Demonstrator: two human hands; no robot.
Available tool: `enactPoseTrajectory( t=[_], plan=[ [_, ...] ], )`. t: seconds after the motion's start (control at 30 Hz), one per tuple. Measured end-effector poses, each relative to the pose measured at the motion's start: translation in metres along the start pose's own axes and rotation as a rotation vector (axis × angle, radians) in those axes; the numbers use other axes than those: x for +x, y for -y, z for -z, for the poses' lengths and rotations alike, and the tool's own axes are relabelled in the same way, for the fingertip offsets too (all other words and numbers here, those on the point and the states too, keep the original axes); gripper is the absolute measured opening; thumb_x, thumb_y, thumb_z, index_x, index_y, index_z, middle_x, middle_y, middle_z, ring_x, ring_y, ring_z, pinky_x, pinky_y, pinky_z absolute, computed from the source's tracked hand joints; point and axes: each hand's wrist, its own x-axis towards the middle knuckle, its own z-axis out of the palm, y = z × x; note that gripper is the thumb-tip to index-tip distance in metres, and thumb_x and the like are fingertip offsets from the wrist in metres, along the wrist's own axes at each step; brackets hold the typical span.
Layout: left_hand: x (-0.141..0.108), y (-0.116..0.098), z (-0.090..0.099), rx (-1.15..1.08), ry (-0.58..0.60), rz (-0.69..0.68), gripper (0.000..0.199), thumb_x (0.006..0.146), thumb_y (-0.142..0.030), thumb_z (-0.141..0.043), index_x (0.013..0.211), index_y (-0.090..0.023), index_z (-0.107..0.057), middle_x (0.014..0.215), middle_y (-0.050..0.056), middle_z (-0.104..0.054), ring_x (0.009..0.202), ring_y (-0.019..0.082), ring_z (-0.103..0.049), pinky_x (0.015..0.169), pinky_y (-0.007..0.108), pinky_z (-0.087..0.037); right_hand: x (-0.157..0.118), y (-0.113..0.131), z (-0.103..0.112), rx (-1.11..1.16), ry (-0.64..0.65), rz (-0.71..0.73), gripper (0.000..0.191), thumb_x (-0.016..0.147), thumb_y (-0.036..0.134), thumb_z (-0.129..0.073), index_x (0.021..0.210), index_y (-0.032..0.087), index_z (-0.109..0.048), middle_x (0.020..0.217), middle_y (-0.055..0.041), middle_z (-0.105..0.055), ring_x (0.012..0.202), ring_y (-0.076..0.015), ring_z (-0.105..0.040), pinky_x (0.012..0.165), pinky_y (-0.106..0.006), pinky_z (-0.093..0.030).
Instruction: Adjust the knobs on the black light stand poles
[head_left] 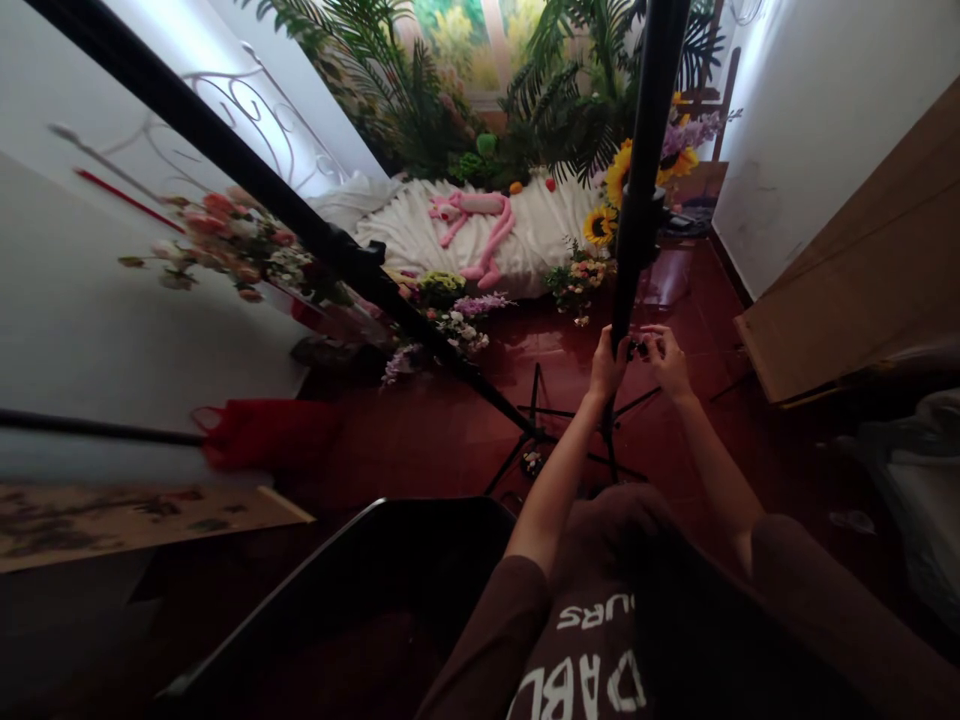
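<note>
A black stand pole rises in front of me, its tripod legs spread on the floor. My left hand is closed around the lower part of this pole. Just right of the pole, my right hand has its fingers bent at a small dark knob that sticks out from the pole's side. The fingertips appear to pinch the knob, though its details are too dark to make out. Further up, a larger black clamp sits on the same pole.
A second black pole slants across on the left, with its own legs. Behind lie a white draped cloth, a pink plush toy, sunflowers and other flowers. A cardboard panel leans at right; a black container stands near me.
</note>
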Motion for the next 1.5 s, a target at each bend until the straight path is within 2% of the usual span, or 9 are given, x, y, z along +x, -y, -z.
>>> enactPoseTrajectory(
  t=[0.33,0.53,0.67,0.8,0.93,1.03,1.1,1.3,1.5],
  plan=[
    [-0.001,-0.008,0.003,-0.007,0.025,0.009,0.043,0.094,-0.057,-0.047,0.116,-0.021,-0.054,0.094,0.008,-0.067,0.082,0.016,-0.065,0.076,0.029,-0.051,0.03,0.012,0.002,0.691,0.268,-0.861,0.023,0.098,0.014,-0.038,0.088,0.015,-0.058,0.045,0.0095,-0.043,0.032,-0.0032,-0.037,0.033,-0.01,-0.027],
    [0.003,-0.013,0.005,-0.01,0.031,0.046,0.045,0.091,-0.058,-0.051,0.117,-0.021,-0.056,0.094,0.008,-0.068,0.082,0.016,-0.065,0.076,0.027,-0.051,0.02,0.018,-0.002,0.897,0.119,-0.916,0.027,0.099,0.016,-0.037,0.086,0.016,-0.061,0.05,0.0051,-0.056,0.038,-0.005,-0.05,0.038,-0.01,-0.042],
    [-0.014,-0.001,0.015,-0.036,0.061,0.081,0.044,0.093,-0.054,-0.05,0.123,-0.021,-0.055,0.109,0.011,-0.068,0.096,0.018,-0.067,0.087,0.031,-0.052,-0.006,0.013,-0.012,1.03,0.05,-0.896,0.029,0.101,0.021,-0.038,0.084,0.019,-0.061,0.071,-0.0028,-0.073,0.063,-0.0101,-0.071,0.061,-0.018,-0.059],
    [-0.07,0.037,0.054,-0.003,0.011,0.366,0.044,0.093,-0.057,-0.049,0.103,-0.016,-0.059,0.103,0.012,-0.069,0.095,0.018,-0.067,0.089,0.033,-0.051,-0.046,-0.01,-0.018,0.978,0.095,-0.932,0.019,0.096,0.019,-0.046,0.082,0.021,-0.059,0.084,-0.0036,-0.077,0.08,-0.0137,-0.075,0.073,-0.025,-0.062],
    [-0.114,0.071,0.116,0.08,-0.276,0.656,0.04,0.093,-0.057,-0.049,0.097,-0.018,-0.054,0.094,0.007,-0.066,0.086,0.015,-0.065,0.083,0.028,-0.051,-0.085,-0.034,-0.023,0.938,0.156,-1.039,0.02,0.095,0.015,-0.044,0.086,0.022,-0.061,0.088,-0.0056,-0.077,0.082,-0.0139,-0.076,0.073,-0.025,-0.062],
    [-0.106,0.074,0.168,0.104,-0.613,0.693,0.041,0.096,-0.059,-0.04,0.099,-0.019,-0.048,0.092,0.005,-0.062,0.079,0.011,-0.061,0.074,0.024,-0.049,-0.105,-0.041,-0.03,0.912,0.196,-1.14,0.022,0.096,0.015,-0.041,0.087,0.022,-0.06,0.088,-0.0063,-0.077,0.08,-0.0139,-0.076,0.069,-0.023,-0.062],
    [-0.084,0.065,0.201,0.129,-0.808,0.539,0.043,0.096,-0.06,-0.038,0.103,-0.019,-0.047,0.099,0.006,-0.061,0.086,0.011,-0.06,0.078,0.023,-0.049,-0.114,-0.042,-0.038,0.884,0.231,-1.193,0.021,0.096,0.015,-0.042,0.089,0.022,-0.06,0.087,-0.0063,-0.077,0.079,-0.0139,-0.076,0.067,-0.023,-0.062],
    [-0.008,0.017,0.267,0.037,-0.698,0.211,0.051,0.093,-0.066,-0.039,0.104,-0.019,-0.057,0.098,0.007,-0.064,0.09,0.013,-0.063,0.077,0.023,-0.051,-0.116,-0.03,-0.076,0.884,0.437,-1.21,0.02,0.097,0.016,-0.042,0.094,0.021,-0.061,0.091,-0.0074,-0.077,0.081,-0.0143,-0.076,0.073,-0.024,-0.062],
    [0.013,0.008,0.272,0.04,-0.497,0.183,0.057,0.085,-0.074,-0.047,0.092,-0.019,-0.061,0.079,0.004,-0.062,0.067,0.011,-0.056,0.063,0.023,-0.048,-0.085,0.021,-0.137,0.834,0.686,-1.121,0.02,0.099,0.018,-0.04,0.099,0.019,-0.06,0.091,-0.0078,-0.077,0.08,-0.0139,-0.075,0.075,-0.025,-0.06]
  ],
)
